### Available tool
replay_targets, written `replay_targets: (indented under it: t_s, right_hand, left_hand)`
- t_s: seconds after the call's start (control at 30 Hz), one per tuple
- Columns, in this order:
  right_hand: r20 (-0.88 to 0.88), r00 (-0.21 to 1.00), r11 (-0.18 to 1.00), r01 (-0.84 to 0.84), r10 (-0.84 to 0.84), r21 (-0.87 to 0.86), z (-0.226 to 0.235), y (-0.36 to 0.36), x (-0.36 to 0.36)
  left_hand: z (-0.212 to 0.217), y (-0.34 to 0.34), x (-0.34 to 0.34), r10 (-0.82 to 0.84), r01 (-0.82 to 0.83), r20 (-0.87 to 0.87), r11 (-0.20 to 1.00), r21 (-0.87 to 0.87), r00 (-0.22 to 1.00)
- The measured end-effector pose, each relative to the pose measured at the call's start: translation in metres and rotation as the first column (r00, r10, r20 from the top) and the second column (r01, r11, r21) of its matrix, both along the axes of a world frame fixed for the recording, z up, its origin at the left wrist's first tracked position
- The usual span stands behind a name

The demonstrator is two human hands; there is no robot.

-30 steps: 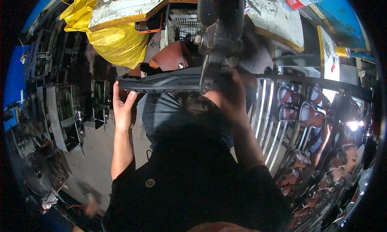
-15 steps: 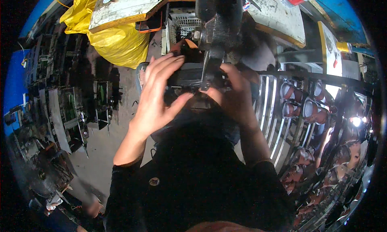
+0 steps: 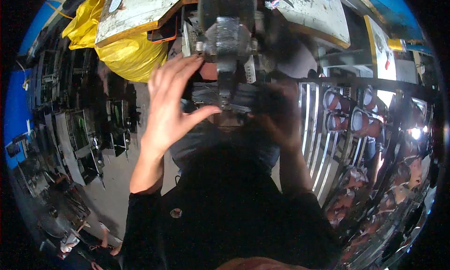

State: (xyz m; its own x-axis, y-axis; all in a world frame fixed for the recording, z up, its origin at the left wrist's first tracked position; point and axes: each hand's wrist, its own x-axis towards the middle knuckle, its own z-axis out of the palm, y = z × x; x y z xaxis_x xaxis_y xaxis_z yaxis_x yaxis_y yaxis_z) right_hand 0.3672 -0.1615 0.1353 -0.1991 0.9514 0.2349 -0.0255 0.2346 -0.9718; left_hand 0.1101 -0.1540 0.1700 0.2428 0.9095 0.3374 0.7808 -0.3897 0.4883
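A dark machine arm point(image 3: 228, 40) reaches down from the top middle and narrows to a foot between my hands. Under it lies a dark piece point(image 3: 241, 92), whose kind the shadow hides. My left hand point(image 3: 168, 101) is at the left of the piece, its fingers stretched and its thumb spread toward the machine foot. It grips nothing that I can see. On the other side, beside the dark piece, my right hand point(image 3: 280, 122) sits in deep shadow, and its fingers cannot be made out. A reddish-brown patch point(image 3: 208, 72) shows behind the piece.
White worktops point(image 3: 136, 12) flank the machine, with a yellow bag point(image 3: 133, 59) below the left one. An orange-edged flat object point(image 3: 162, 34) is by that worktop's edge. A rack at the right holds several brown-and-white sandals point(image 3: 363, 122). Dark metal racks point(image 3: 70, 143) stand at the left.
The machine arm now appears farther left and its foot looks turned. My left hand has shifted slightly left. My right hand's fingers, visible before beside the foot, are now lost in shadow.
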Motion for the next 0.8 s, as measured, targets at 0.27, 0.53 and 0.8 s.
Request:
replay_targets:
  t_s: [0.27, 0.53, 0.8]
  right_hand:
    - [-0.326, 0.941, 0.994, -0.105, 0.087, -0.038, -0.016, 0.002, 0.002]
    - [-0.331, 0.944, 0.981, -0.072, 0.008, -0.182, -0.037, 0.000, -0.008]
    - [-0.189, 0.982, 0.984, -0.047, 0.014, -0.171, -0.032, 0.008, -0.026]
  left_hand:
    - [0.013, 0.002, -0.014, 0.009, -0.009, -0.010, 1.000, -0.004, 1.000]
    - [0.015, 0.001, -0.021, 0.027, -0.028, -0.062, 1.000, -0.012, 0.998]
    - [0.013, 0.001, -0.032, 0.021, -0.021, -0.107, 1.000, 0.002, 0.994]
